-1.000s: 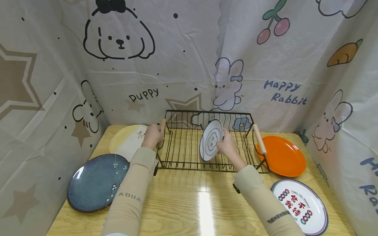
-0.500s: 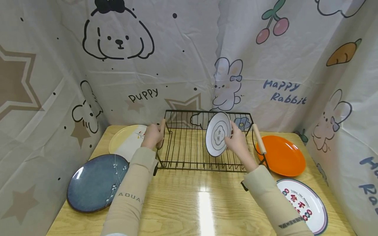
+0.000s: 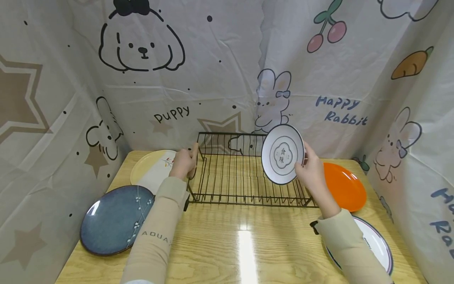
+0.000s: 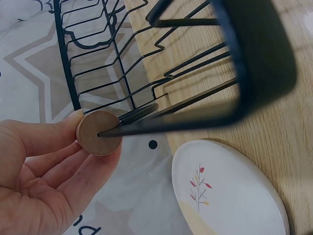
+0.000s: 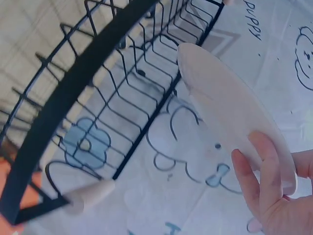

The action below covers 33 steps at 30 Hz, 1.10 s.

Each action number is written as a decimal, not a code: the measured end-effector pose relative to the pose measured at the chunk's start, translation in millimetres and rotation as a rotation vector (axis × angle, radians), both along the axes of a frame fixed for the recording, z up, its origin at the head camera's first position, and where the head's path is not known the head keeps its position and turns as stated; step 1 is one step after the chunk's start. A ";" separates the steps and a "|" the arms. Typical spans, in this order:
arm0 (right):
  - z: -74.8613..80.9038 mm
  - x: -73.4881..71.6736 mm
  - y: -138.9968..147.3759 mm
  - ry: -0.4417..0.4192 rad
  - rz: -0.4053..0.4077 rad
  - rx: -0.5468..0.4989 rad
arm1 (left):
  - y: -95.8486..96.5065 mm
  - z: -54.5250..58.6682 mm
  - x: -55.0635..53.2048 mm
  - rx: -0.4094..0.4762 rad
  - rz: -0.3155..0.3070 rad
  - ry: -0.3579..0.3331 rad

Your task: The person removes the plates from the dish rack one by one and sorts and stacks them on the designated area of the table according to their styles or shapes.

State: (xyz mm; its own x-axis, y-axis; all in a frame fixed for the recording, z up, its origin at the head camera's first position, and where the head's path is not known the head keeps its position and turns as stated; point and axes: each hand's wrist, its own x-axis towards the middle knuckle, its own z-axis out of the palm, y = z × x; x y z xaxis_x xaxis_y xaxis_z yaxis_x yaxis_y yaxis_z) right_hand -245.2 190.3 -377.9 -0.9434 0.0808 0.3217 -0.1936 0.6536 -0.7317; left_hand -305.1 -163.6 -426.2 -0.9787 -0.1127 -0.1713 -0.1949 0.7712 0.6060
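Note:
My right hand (image 3: 312,169) pinches the right rim of a small white plate (image 3: 283,154) with a dark edge, grey rings and characters in its centre. It hangs tilted above the right part of a black wire dish rack (image 3: 248,204), its face towards me. In the right wrist view the plate's pale underside (image 5: 230,103) shows, fingers behind it and the rack apart from it. With thumb and fingers my left hand (image 3: 182,163) grips the round wooden handle (image 4: 99,133) at the rack's left end. The right wooden handle (image 5: 90,196) is free.
Left of the rack lie a yellow-and-white plate (image 3: 149,169) and a large blue plate (image 3: 117,221). To the right are an orange plate (image 3: 344,185) and a white plate (image 3: 379,244), partly covered by my right sleeve. A printed curtain (image 3: 227,59) hangs behind the table.
My right hand has lifted the small plate up out of the rack and carried it to the right, turning its face more towards me. The left hand stays on the handle.

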 end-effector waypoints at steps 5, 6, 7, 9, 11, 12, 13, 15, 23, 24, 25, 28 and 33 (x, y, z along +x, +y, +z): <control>8.5 14.6 21.1 0.086 -0.015 -0.052 | 1.5 0.7 -0.1 -0.013 0.011 -0.009; 10.1 17.9 25.8 0.103 -0.016 -0.065 | 1.8 1.0 -0.1 -0.016 0.011 -0.011; 11.5 21.3 30.6 0.118 -0.021 -0.076 | 2.0 1.3 0.0 -0.019 0.011 -0.012; 14.3 28.1 40.3 0.134 -0.050 -0.091 | 2.2 1.5 -0.2 -0.019 0.013 -0.014; 16.9 35.0 50.2 0.131 -0.085 -0.091 | 2.2 1.6 -0.6 -0.011 0.015 -0.017; 18.1 38.4 55.1 0.125 -0.105 -0.089 | 2.0 1.7 -0.8 -0.008 0.013 -0.018; 18.9 41.8 60.1 0.112 -0.123 -0.093 | 1.8 1.7 -0.9 -0.003 0.013 -0.017; 19.7 48.0 70.5 0.088 -0.162 -0.107 | 1.2 1.8 -1.0 0.008 0.014 -0.018; 13.4 66.0 114.1 -0.001 -0.367 -0.243 | 0.5 1.5 0.1 0.016 0.007 -0.018; 11.9 68.5 119.8 -0.014 -0.389 -0.258 | 0.7 1.6 0.3 0.016 0.007 -0.019; 10.4 71.1 125.6 -0.026 -0.409 -0.274 | 0.8 1.5 0.5 0.013 0.005 -0.016; 4.2 80.6 143.4 -0.073 -0.460 -0.327 | 1.0 1.8 0.9 0.014 0.013 -0.013; -9.4 101.7 169.9 -0.180 -0.537 -0.370 | 0.6 2.5 0.8 -0.007 -0.002 -0.007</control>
State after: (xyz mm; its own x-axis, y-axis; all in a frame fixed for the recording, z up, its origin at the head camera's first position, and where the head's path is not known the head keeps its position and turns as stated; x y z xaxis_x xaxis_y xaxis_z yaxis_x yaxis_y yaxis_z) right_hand -143.5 360.3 -387.3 -0.7780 0.6277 0.0242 0.2341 0.3254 -0.9161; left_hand -304.4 -163.1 -423.8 -0.9777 -0.1124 -0.1774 -0.1979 0.7758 0.5991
